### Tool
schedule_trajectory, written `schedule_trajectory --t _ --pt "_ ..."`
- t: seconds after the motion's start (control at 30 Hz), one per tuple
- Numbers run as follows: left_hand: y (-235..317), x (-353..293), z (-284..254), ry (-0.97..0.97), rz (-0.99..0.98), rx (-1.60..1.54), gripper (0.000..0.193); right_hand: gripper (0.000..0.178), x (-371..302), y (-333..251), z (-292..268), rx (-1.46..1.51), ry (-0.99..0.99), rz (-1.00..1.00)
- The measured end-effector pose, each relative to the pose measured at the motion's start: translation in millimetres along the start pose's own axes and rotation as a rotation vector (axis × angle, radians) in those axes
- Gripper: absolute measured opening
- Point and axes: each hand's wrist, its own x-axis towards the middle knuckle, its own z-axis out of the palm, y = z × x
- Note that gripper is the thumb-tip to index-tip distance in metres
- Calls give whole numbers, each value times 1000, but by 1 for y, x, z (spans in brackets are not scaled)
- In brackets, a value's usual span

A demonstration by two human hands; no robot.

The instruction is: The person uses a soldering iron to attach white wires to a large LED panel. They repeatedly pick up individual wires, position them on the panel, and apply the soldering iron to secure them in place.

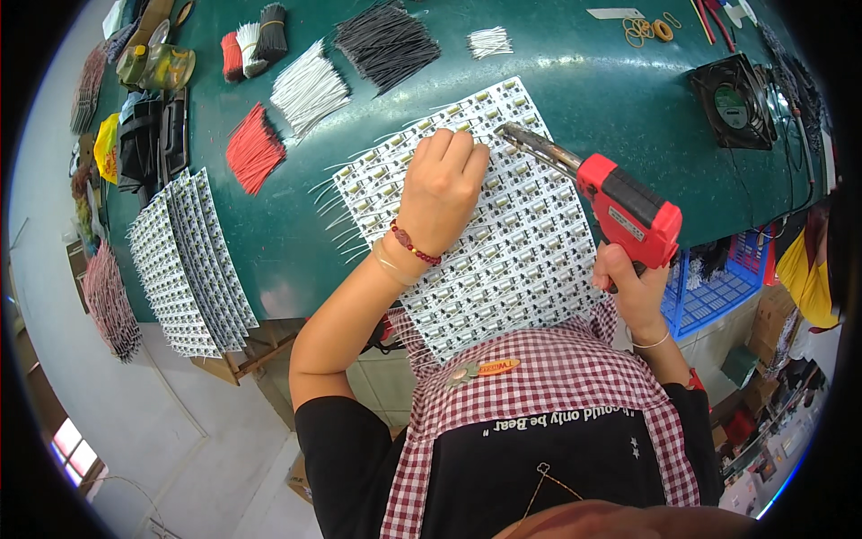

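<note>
A large white circuit board panel (512, 260), covered with rows of small components, lies tilted on the green table and reaches over its near edge to my apron. Thin white wires stick out along its left edge. My left hand (444, 184) rests over the upper middle of the panel with its fingers curled together; whatever they pinch is hidden beneath them. In my right hand (633, 287) is a red and black soldering gun (633, 211), gripped by its handle. Its metal tip (507, 133) points left, over the panel's upper part, just right of my left fingers.
Sorted wires lie beyond the panel: a red pile (255, 149), a white pile (310, 90) and a black pile (388, 45). More board panels (189, 269) stand stacked at the left edge. A black fan (734, 103) sits at the right, above a blue basket (718, 287).
</note>
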Motion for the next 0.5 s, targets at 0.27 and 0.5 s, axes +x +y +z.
schedule_trajectory --t 0.27,0.5 --pt "7 5 -15 -80 39 205 15 16 -3 0 -3 103 -55 -23" --pt "8 11 -21 160 96 86 19 13 -8 4 -9 103 -72 -20"
